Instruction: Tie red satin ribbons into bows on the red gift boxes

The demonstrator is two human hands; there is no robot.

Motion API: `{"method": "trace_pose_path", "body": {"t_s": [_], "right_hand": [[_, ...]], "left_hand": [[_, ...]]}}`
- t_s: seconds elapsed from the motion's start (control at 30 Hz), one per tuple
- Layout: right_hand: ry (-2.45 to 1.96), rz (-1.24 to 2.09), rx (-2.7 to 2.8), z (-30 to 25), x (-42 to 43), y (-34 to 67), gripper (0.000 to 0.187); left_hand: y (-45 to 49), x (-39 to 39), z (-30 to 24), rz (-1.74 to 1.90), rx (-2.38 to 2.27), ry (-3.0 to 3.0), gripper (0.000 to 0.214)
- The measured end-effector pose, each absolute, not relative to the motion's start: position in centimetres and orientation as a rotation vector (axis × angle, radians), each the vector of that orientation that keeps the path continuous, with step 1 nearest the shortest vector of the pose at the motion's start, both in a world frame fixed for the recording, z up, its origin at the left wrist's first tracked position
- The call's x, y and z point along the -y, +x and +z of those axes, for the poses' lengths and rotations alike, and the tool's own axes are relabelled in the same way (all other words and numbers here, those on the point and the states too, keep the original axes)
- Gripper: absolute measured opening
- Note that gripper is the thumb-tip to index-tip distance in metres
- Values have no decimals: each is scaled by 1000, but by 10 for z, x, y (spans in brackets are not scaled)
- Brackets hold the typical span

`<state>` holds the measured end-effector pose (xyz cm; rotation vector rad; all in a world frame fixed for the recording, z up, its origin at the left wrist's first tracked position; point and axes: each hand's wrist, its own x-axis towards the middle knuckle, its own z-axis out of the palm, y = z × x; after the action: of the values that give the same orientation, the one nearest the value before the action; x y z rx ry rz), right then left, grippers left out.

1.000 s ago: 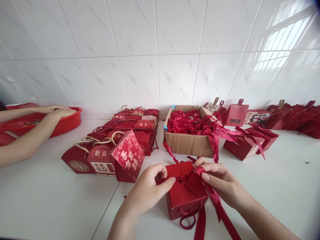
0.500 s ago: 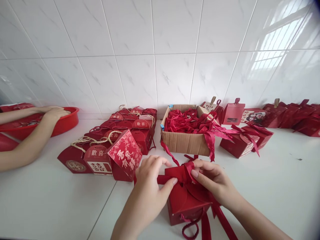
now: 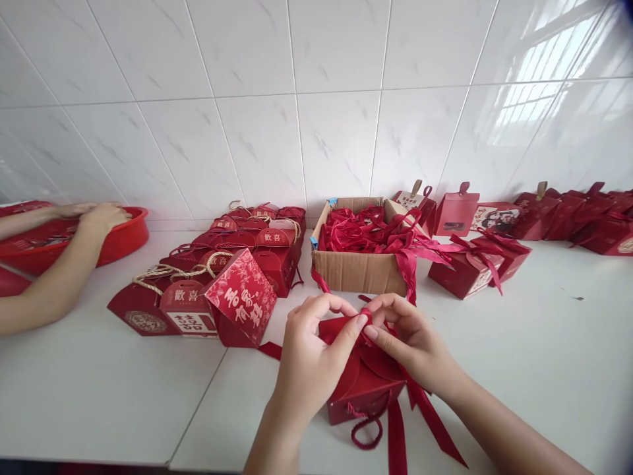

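Observation:
A red gift box (image 3: 366, 396) with rounded top flaps stands on the white table in front of me. Wide red ribbon (image 3: 397, 429) runs across its top, and the tails trail down toward the table's front edge. Above the lid, my left hand (image 3: 321, 343) pinches the ribbon between thumb and forefinger. My right hand (image 3: 408, 336) pinches the same ribbon just beside it, fingertips nearly meeting. A dark red cord handle (image 3: 366, 435) hangs from the box's near side. My fingers partly hide the knot area.
Behind the box sits a cardboard box (image 3: 361, 274) full of red ribbons. Several patterned gift boxes (image 3: 188, 313) stand in rows to the left, more red boxes (image 3: 465, 270) to the right. At far left, a co-worker's hands (image 3: 101, 218) reach into a red basin (image 3: 126, 241).
My hands have come together over the lid. My left hand has gone from spread fingers to a pinch on the ribbon. The view has shifted slightly.

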<state>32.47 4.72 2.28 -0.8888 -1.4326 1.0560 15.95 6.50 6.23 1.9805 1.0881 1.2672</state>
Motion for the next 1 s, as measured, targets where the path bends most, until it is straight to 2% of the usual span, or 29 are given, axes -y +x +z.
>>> {"method": "trace_pose_path", "body": {"t_s": [0.07,0.2,0.33,0.57,0.8,1.0], "right_hand": [[-920,1034,1445,24,-47,325,17],[-975,868,1589,28,-48,326,13],[-975,840,1612,29,-47,327,16],[-978,942,1634,27,-44,325,19],[-903,1135,1593,29,-42,325,19],[-894,1199,1553,30,-42,325,21]], "left_hand": [[160,-64,64,1278,-1074,1960,7],[161,-63,63,1308,-1072,1938,8],[154,-66,62,1258,-1063,1929,11],[117,-75,59,926,-1306,1984,17],[107,-82,53,503,-1240,1766,30],[111,-86,51,537,-1092,1648,33]]}}
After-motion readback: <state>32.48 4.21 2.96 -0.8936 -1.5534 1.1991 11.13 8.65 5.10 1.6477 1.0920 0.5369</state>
